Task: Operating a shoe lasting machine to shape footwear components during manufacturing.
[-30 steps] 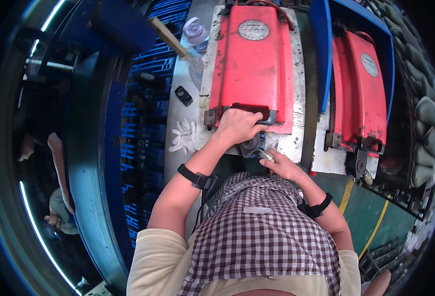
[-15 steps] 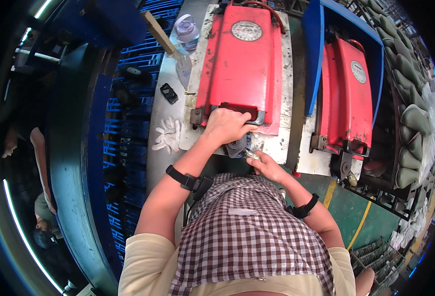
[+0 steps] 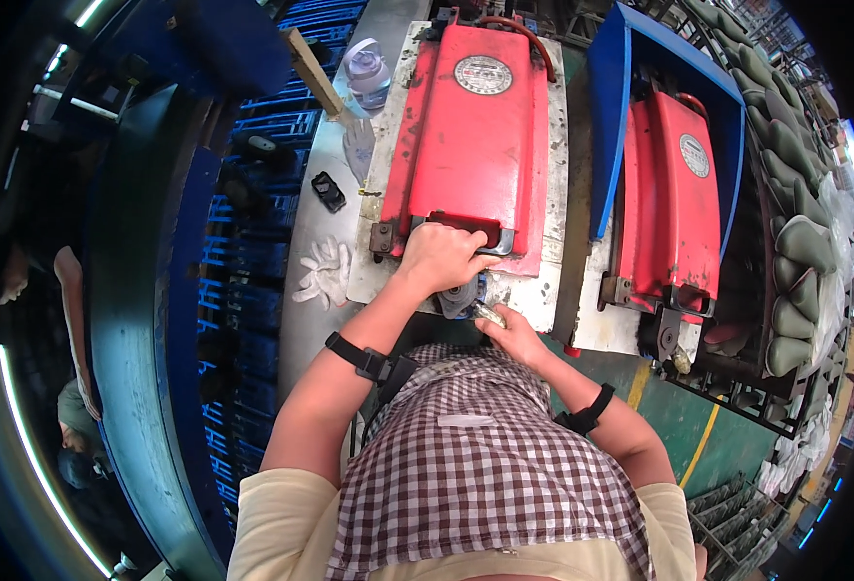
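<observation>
- From up here I see my left hand point(image 3: 441, 257) curled over the dark handle point(image 3: 465, 225) at the near edge of the big red lid point(image 3: 470, 126); the fingers are wrapped closed on it, though the knuckles hide most of the handle.
- My right hand point(image 3: 514, 334) sits just below and right of the left, fingers pinched shut on a small shiny metal piece point(image 3: 490, 313). I cannot make out what kind of piece it is; only a sliver shows past the fingertips.
- Between the two hands there is a greyish rounded thing point(image 3: 458, 297) at the front edge of the pale base plate point(image 3: 533, 290). My left wrist covers its upper part, so I cannot tell its shape.
- The red lid lies flat on the pale, grimy base plate, with a round label near the far end.
- A second red lid point(image 3: 669, 203) stands to the right inside a blue frame point(image 3: 609, 116); its lower latch is partly lost in shadow.
- On the grey bench point(image 3: 315, 223) to the left lie a white glove point(image 3: 325, 271), a small black object point(image 3: 328, 191) and, further off, a clear plastic bottle point(image 3: 367, 70).
- My checked apron point(image 3: 485, 465) blocks everything directly beneath the hands.
- At the far left rim another person point(image 3: 68, 407) is bent by the lens and mostly cut off.
</observation>
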Available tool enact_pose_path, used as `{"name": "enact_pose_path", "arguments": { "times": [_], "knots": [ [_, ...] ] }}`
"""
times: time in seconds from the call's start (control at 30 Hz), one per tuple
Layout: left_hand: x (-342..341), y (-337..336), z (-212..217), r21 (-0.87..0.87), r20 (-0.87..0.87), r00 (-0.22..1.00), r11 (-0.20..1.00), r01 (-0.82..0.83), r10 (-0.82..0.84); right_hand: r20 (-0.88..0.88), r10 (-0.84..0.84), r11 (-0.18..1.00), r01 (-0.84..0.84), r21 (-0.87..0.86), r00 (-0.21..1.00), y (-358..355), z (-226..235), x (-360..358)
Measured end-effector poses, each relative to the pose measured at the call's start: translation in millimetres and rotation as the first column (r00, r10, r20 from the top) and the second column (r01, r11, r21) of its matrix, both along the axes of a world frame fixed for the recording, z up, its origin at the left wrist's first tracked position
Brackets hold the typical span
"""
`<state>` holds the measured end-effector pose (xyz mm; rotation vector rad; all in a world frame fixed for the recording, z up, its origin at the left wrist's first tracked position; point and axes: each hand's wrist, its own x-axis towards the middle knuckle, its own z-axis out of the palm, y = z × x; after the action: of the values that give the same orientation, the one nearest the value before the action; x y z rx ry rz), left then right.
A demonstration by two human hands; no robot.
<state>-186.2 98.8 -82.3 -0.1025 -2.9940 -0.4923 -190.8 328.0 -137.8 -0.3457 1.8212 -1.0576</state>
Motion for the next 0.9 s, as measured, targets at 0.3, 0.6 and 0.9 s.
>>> {"name": "enact_pose_path", "arguments": {
  "times": [0.3, 0.6, 0.9],
  "knots": [
    [-0.2, 0.0, 0.9, -0.001, 0.006, 1.000, 1.000, 0.004, -0.004, -0.045, 0.185, 0.968, -0.174, 0.183, 0.982, -2.8, 5.7, -6.8],
    [-0.5, 0.5, -0.1, -0.011, 0.002, 1.000, 1.000, -0.001, 0.001, -0.189, 0.130, 0.986, -0.106, 0.130, 0.973, -2.6, 5.8, 0.3],
    [-0.3, -0.1, -1.4, -0.019, -0.001, 1.000, 1.000, 0.005, -0.005, -0.253, -0.033, 0.997, 0.049, 0.059, 0.967, -5.2, 13.5, 10.9]
  ]
}}
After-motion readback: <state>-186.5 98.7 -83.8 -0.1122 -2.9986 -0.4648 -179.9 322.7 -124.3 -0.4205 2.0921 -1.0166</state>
